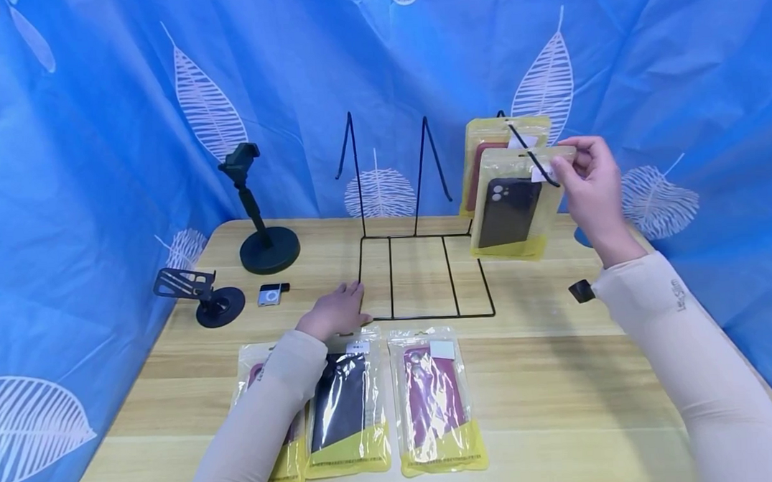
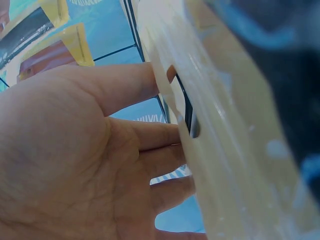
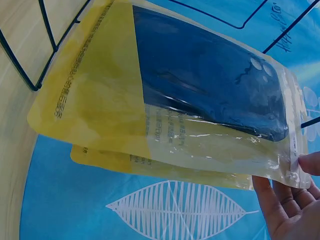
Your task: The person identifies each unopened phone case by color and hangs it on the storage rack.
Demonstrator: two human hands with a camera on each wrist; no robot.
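My right hand [image 1: 592, 182] pinches the top right corner of a yellow-and-clear pouch with a dark phone case [image 1: 509, 210]. A black wire hook [image 1: 541, 168] crosses the pouch's top, its tip sticking out in front. Behind hangs another pouch with a reddish case [image 1: 476, 169]. In the right wrist view, thumb and fingers grip the front pouch [image 3: 210, 75] by its edge. My left hand [image 1: 336, 311] rests at the front left corner of the wire rack's base [image 1: 422, 317], fingers spread. The left wrist view shows a pouch top with a hang hole [image 2: 220, 150] close by.
Three pouched phone cases lie in front: a dark one [image 1: 341, 401], a purplish-pink one [image 1: 432, 404] and one partly under my left sleeve [image 1: 286, 468]. Left stand two black phone holders [image 1: 270, 250] [image 1: 217, 306] and a small silver-and-black device [image 1: 270, 295]. A black item [image 1: 581, 291] lies right.
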